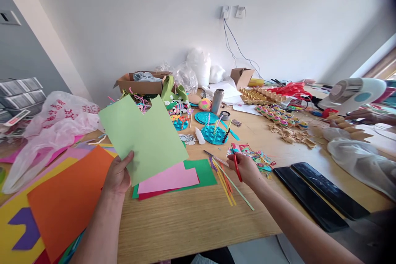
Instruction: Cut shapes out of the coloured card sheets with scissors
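My left hand [119, 173] grips a light green sheet of paper [145, 140] by its lower left edge, thumb on top; a notch is cut from the sheet's upper edge. Red-handled scissors [236, 165] are in my right hand [246, 167], their blades pointing left above the table. Just below the blades lie several thin paper strips [224, 181] in yellow, orange, purple and pale green. Pink paper [170, 181] and green paper [207, 173] rest under the raised sheet. Colourful paper scraps [261, 159] are heaped behind my right hand.
Two black phones [309, 198] lie at the right. Orange paper [71, 194] covers other sheets at the left. Behind are a blue egg-carton piece [213, 134], a metal flask [217, 101] and a cardboard box [139, 84]. Another person's hand [360, 115] is near the white fan [352, 93].
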Demonstrator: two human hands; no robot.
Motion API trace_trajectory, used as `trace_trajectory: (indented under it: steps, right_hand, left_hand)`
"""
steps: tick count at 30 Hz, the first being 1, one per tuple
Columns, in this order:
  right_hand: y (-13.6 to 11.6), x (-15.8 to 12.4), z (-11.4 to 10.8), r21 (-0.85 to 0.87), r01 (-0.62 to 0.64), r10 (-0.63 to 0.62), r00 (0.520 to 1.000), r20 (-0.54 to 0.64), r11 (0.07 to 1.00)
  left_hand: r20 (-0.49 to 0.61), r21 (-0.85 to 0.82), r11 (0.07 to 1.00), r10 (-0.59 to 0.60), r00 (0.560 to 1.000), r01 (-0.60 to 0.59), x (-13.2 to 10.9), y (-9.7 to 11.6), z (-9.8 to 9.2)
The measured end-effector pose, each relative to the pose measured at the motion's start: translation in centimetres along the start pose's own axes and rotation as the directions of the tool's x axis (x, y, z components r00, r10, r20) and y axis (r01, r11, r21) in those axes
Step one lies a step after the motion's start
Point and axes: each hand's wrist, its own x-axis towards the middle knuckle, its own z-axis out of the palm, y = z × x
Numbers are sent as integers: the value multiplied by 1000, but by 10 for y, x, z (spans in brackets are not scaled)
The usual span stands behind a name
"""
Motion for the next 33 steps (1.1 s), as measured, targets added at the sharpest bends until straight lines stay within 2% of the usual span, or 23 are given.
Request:
trace_trajectory:
  steps: [5,10,14,17,24,33]
  right_hand:
    - [-12,-17,-4,-61,213,-209,976,65,975]
    - [-24,-21,6,-139,418,-388,900,201,898]
    - [-26,-15,13,-197,504,-443,850,283,841]
    - [-22,-9,12,-244,506,-434,852,293,828]
    - [-3,9,-2,-419,385,-350,923,161,822]
    - [6,10,8,-537,332,-314,941,128,776]
  left_hand:
    - [0,-1,1000,-6,1000,6,0,-1,0]
    - [-7,6,1000,-5,1000,5,1,-2,0]
    - [-4,6,1000,3,1000,-3,1,-2,-1]
    - [-1,17,1000,0,1000,0,1,-2,-2]
    - [-2,35,999,-26,1000,26,2,-3,-3]
    - [-5,54,997,-57,998,57,2,-5,-3]
